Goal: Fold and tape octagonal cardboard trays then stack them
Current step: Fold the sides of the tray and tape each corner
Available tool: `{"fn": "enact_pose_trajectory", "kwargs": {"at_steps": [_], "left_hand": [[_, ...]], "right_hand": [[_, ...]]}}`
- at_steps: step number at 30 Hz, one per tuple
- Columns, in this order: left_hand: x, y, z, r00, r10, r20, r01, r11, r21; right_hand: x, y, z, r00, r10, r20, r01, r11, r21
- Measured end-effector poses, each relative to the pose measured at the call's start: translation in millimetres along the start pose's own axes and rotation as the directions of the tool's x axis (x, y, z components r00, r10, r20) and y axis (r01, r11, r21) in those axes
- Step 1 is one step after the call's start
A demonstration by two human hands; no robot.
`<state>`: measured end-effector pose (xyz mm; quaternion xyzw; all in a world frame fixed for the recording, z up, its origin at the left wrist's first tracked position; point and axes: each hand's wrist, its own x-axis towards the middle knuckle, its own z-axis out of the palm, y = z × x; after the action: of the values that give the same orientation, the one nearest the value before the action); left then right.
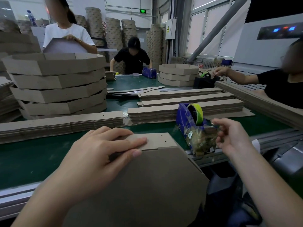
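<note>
My left hand (105,154) lies flat, fingers straight, pressing a folded side flap against the cardboard tray (147,177), which leans on the table's near edge so the joint stays put for taping. My right hand (232,138) curls at the blue tape dispenser (188,122); whether it pinches tape, I cannot tell. I count three dispensers, a far stack of three trays (178,74), and a taller finished stack (57,86) at left.
</note>
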<state>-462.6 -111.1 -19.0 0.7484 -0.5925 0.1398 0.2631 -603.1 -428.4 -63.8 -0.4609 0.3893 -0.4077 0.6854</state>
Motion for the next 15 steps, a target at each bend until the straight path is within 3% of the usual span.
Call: {"fn": "enact_pose_trajectory", "kwargs": {"at_steps": [3, 5, 7, 9, 11, 15], "left_hand": [[0.1, -0.3, 0.1, 1.0, -0.002, -0.003, 0.002, 1.0, -0.003], [1.4, 0.3, -0.4, 1.0, -0.003, -0.006, 0.003, 1.0, -0.007], [2.5, 1.4, -0.6, 1.0, -0.008, -0.002, 0.008, 1.0, -0.002], [2.0, 2.1, -1.1, 1.0, -0.016, 0.004, 0.016, 1.0, -0.001], [1.5, 1.8, -1.7, 1.0, -0.025, 0.009, 0.025, 1.0, -0.008], [2.6, 2.0, -2.4, 0.999, -0.045, 0.004, 0.045, 0.998, -0.039]], "right_hand": [[-12.9, 16.6, -13.2, 0.989, -0.129, 0.069, 0.124, 0.99, 0.074], [-17.3, 22.7, -22.6, 0.975, -0.216, 0.051, 0.222, 0.956, -0.19], [-18.0, 23.2, -28.4, 0.944, -0.33, 0.012, 0.281, 0.785, -0.551], [-21.0, 22.6, -30.3, 0.877, -0.48, -0.007, 0.342, 0.635, -0.693], [-34.2, 16.2, -22.4, 0.817, -0.577, 0.006, 0.436, 0.61, -0.661], [-79.1, 4.3, 15.6, 0.847, -0.497, 0.188, 0.531, 0.782, -0.326]]}}
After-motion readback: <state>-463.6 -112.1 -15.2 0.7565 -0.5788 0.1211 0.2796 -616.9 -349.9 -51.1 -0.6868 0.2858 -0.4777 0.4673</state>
